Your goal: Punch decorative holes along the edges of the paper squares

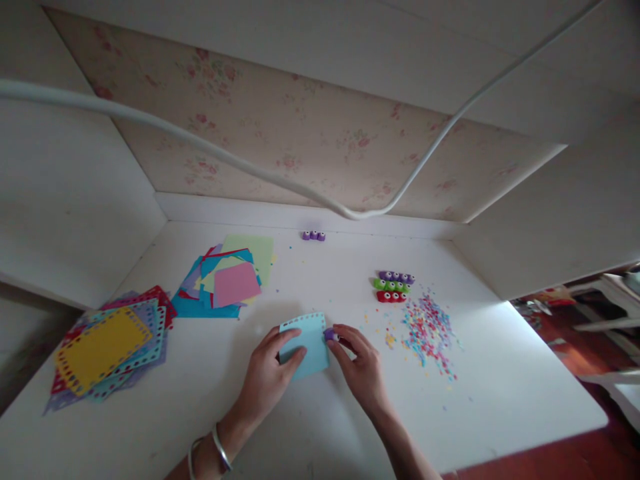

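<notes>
A light blue sheet of paper (311, 347) is held over the white table, with a row of punched holes along its top edge and some at the upper right side. My left hand (273, 363) grips it from the left, thumb on top. My right hand (359, 363) is closed around a small purple craft punch (331, 335), which sits at the sheet's right edge. Whether the edge is inside the punch's slot I cannot tell.
Punched coloured sheets (105, 343) lie stacked at the left, beside a pile of plain coloured paper (237, 283). Rows of purple, green and red punches (393, 286) stand at the right, near scattered confetti (430, 330). More purple punches (314, 235) sit at the back. A white cable (240, 163) hangs across.
</notes>
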### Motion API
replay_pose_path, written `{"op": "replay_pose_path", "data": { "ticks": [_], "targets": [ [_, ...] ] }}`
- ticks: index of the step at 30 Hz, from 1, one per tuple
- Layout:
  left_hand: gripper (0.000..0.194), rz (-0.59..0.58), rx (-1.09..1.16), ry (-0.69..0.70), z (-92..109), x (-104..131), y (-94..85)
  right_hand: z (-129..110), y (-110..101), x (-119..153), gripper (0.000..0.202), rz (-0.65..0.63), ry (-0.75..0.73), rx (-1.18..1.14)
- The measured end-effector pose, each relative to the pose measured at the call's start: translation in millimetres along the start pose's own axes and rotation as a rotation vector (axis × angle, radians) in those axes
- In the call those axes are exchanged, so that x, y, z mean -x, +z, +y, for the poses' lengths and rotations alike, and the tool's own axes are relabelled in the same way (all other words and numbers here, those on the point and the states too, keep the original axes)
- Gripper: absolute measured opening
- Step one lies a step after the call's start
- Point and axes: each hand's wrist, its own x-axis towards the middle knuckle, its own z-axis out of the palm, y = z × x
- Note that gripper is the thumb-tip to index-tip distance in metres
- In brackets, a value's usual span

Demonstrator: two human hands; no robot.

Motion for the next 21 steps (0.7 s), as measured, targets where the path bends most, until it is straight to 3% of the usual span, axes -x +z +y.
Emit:
{"op": "replay_pose_path", "data": {
  "ticks": [4,11,17,21],
  "targets": [
    [0.024,0.001,-0.058,0.052,-2,4,3.7,0,2,2,0.02,-0.038,-0.059,0.099],
    [0.047,-0.086,-0.25,0.114,-2,22,20.3,11,2,3,0.022,-0.058,-0.265,0.298],
    [0.056,-0.348,-0.468,0.113,20,24,3.8,10,-7,5,0.032,-0.098,-0.379,0.329],
    [0.04,-0.558,-0.348,0.19,33,22,-11.1,9,-12,8,0.037,-0.145,-0.383,0.313]
  ]
}}
